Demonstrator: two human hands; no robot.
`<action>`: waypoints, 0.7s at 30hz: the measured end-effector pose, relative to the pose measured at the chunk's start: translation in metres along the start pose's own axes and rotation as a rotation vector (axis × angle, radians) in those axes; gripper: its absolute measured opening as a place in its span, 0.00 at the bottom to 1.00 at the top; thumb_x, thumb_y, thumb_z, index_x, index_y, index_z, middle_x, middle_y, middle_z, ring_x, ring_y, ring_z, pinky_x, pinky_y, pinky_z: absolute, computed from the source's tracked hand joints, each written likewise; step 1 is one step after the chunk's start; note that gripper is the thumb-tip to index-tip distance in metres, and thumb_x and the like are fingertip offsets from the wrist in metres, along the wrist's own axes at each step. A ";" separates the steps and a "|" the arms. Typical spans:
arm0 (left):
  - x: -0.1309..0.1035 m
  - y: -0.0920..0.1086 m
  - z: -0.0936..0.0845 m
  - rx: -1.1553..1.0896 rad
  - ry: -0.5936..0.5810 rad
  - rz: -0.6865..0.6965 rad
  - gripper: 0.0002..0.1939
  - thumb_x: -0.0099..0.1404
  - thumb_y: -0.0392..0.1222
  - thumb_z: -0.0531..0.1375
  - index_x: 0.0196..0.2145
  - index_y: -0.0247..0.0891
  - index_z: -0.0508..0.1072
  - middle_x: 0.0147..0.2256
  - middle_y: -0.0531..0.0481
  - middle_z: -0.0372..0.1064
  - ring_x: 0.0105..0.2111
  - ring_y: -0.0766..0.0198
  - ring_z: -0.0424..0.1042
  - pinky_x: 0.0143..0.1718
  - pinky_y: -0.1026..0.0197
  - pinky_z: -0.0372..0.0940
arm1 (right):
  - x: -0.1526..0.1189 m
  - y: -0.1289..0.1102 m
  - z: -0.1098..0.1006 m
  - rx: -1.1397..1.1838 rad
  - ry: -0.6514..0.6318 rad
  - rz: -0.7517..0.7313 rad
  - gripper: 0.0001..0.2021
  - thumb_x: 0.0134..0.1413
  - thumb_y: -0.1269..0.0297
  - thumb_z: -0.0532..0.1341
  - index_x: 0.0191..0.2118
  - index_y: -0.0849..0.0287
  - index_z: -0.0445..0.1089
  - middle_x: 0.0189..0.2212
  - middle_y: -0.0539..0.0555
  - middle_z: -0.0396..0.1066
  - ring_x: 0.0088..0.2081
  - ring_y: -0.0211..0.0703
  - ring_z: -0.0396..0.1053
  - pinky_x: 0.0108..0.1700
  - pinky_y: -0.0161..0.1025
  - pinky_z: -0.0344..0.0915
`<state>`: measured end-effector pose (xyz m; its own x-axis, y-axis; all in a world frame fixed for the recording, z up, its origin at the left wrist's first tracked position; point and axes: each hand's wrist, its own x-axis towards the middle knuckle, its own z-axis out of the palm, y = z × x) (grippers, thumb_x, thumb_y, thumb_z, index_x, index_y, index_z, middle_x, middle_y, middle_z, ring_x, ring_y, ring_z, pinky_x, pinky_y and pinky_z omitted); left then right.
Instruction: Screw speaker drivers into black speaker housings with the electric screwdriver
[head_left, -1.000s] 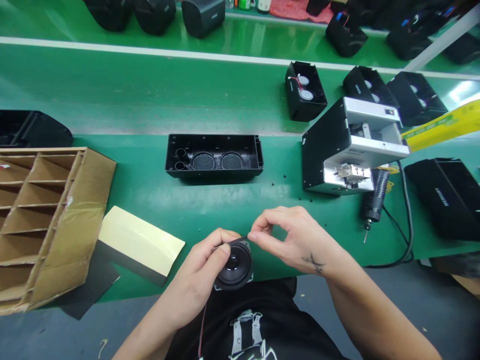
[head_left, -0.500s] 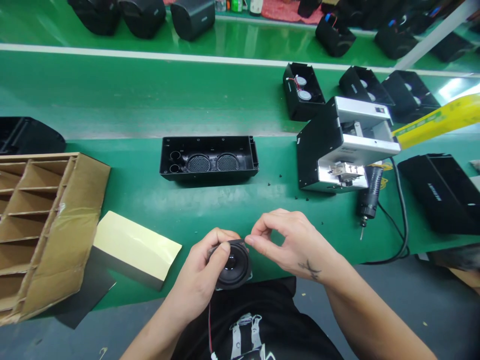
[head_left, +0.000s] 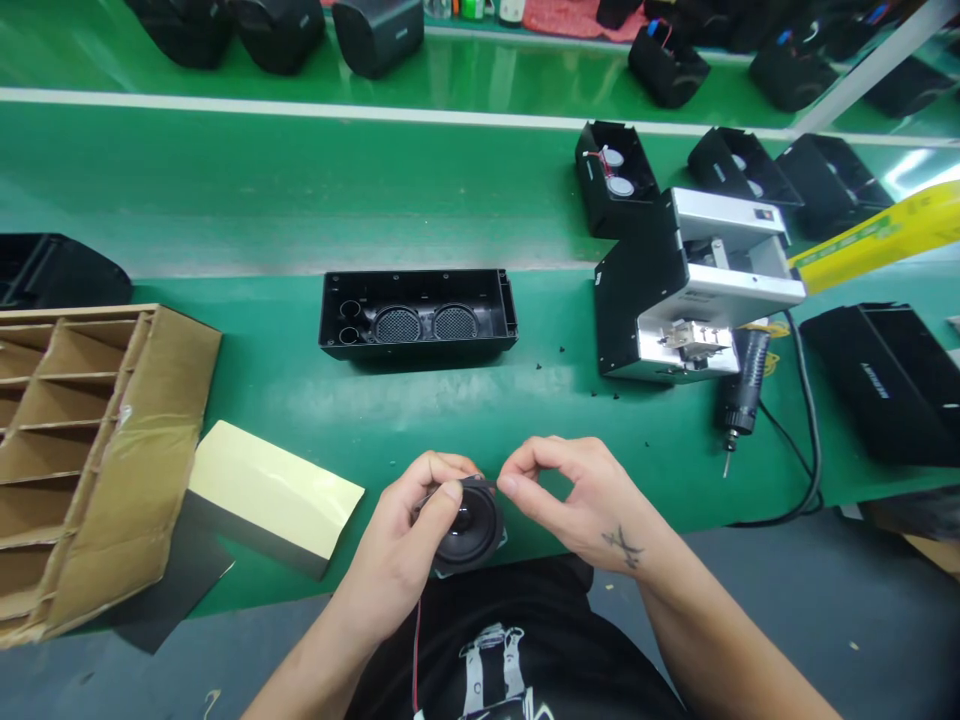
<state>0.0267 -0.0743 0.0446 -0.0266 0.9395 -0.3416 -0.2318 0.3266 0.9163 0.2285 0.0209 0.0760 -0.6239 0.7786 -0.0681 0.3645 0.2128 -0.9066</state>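
Note:
My left hand (head_left: 409,530) grips a round black speaker driver (head_left: 474,528) near the table's front edge, the thumb lying across its upper left rim. Red and black wires (head_left: 416,650) hang from the driver over my lap. At the driver's upper right, my right hand (head_left: 562,495) pinches the end of a thin dark strip (head_left: 480,483) between thumb and forefinger. The strip runs along the driver's top edge toward my left thumb. Beyond both hands lies an open black speaker housing (head_left: 420,350) with two round mesh grilles.
To the left are a divided cardboard box (head_left: 172,400) and a pale yellow sheet (head_left: 274,490) with a dark border. At right stands a screw feeder (head_left: 645,300) beside an electric screwdriver (head_left: 742,385). Small dark screws (head_left: 594,394) lie scattered. More housings (head_left: 615,215) sit behind.
My right hand has moved slightly down, still pinching the strip's end. The strip now lies lower against the driver's top edge. My left hand keeps its hold on the driver.

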 end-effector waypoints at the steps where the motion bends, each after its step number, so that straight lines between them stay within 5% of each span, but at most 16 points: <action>1: 0.000 0.000 0.000 0.001 0.001 -0.003 0.17 0.76 0.57 0.62 0.37 0.42 0.75 0.46 0.51 0.74 0.43 0.64 0.72 0.44 0.64 0.66 | -0.001 0.001 0.001 -0.006 0.008 -0.003 0.08 0.68 0.66 0.66 0.34 0.54 0.77 0.28 0.41 0.77 0.31 0.32 0.71 0.39 0.32 0.65; 21: 0.009 -0.003 0.016 -0.048 0.091 -0.015 0.17 0.69 0.53 0.69 0.33 0.40 0.70 0.43 0.51 0.71 0.41 0.65 0.72 0.43 0.65 0.68 | -0.007 0.005 0.010 -0.097 0.156 -0.132 0.08 0.70 0.68 0.67 0.35 0.56 0.75 0.30 0.43 0.78 0.33 0.35 0.72 0.42 0.37 0.65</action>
<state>0.0429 -0.0649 0.0421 -0.1104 0.9206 -0.3746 -0.2787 0.3331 0.9008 0.2281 0.0104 0.0681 -0.5585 0.8207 0.1202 0.3562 0.3682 -0.8588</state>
